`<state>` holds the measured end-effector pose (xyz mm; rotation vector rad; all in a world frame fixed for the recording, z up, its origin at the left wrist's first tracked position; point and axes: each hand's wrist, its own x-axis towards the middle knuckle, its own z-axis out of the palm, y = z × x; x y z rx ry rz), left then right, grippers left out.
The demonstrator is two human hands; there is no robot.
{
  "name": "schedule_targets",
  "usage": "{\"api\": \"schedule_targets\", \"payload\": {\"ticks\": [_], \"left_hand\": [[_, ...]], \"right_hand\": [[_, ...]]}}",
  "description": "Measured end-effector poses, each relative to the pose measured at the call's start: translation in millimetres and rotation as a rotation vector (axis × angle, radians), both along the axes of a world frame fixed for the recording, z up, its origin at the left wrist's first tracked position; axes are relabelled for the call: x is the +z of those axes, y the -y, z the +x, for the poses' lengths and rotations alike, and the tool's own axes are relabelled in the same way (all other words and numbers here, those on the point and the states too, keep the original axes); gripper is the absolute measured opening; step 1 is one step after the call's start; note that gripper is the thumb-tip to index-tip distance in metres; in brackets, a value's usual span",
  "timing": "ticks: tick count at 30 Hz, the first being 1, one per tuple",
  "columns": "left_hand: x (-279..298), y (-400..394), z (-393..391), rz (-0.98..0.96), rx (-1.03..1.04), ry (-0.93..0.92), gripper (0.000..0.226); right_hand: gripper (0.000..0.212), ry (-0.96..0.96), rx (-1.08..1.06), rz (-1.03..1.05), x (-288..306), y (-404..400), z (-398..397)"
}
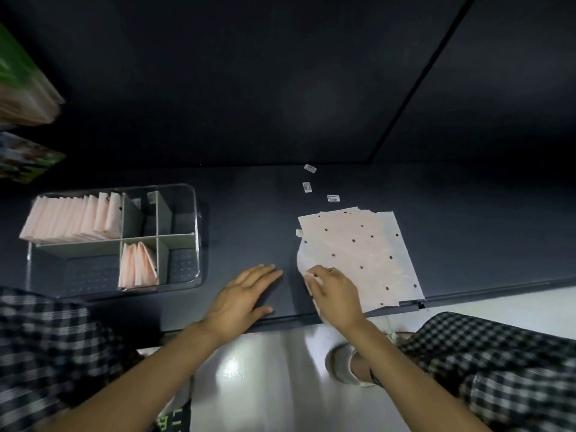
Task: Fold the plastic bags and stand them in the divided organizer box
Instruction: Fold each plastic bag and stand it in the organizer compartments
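Note:
A stack of flat pale pink plastic bags point(364, 251) with small dark dots lies on the dark table to the right. My right hand point(335, 293) rests on the stack's near left corner, fingers pinching the top bag's edge. My left hand point(241, 296) lies flat and open on the bare table just left of the stack. The clear divided organizer box point(194, 210) stands at the left. Its back left compartment holds a row of several folded pink bags point(74, 221) standing upright. A front middle compartment holds a few more folded bags point(138, 266).
Three small white labels point(333, 198) lie on the table behind the stack. Colourful packages point(21, 85) sit at the far left edge. The dark table's front edge point(280, 321) runs just under my wrists, with a glossy white floor and a foot in a shoe below.

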<state>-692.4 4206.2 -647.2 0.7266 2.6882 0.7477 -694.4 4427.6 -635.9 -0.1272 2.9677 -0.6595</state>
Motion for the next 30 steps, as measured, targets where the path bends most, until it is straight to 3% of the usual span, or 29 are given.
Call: {"api": "schedule_targets", "payload": {"ticks": [4,7,8,11,14,17,20,26,30], "left_hand": [[1.4,-5.3,9.3,0.105,0.042,0.067,0.059],[1.5,-1.4,14.9,0.185,0.161,0.088,0.013],[0.6,1.1,15.0,0.226,0.214,0.133,0.007],[-0.7,8.4,12.9,0.367,0.369,0.306,0.017],[-0.1,11.2,9.8,0.503,0.552,0.391,0.024],[-3.0,11.3,6.9,0.582,0.679,0.430,0.026],[-13.8,11.5,4.9,0.561,0.798,0.507,0.030],[-29.6,16.2,5.5,0.502,0.991,0.650,0.036],[-33.2,20.1,1.9,0.552,1.070,0.635,0.036]], "right_hand": [[0.022,0.227,0.037,-0.245,9.5,39.5,9.2],[0.022,0.447,0.081,-0.380,20.0,45.3,7.7],[0.024,0.520,0.109,-0.409,25.7,42.1,4.5],[0.030,0.722,0.092,-0.500,42.7,15.6,-10.4],[0.053,0.894,-0.014,-0.670,45.7,-20.8,-18.9],[0.042,0.893,-0.154,-0.878,26.6,-32.4,-13.5],[0.017,0.729,-0.307,-0.802,-0.1,-17.9,-7.5],[0.032,0.508,-0.218,-0.286,-23.3,7.5,-14.6],[0.037,0.475,-0.172,-0.142,-24.2,12.5,-20.6]]}}
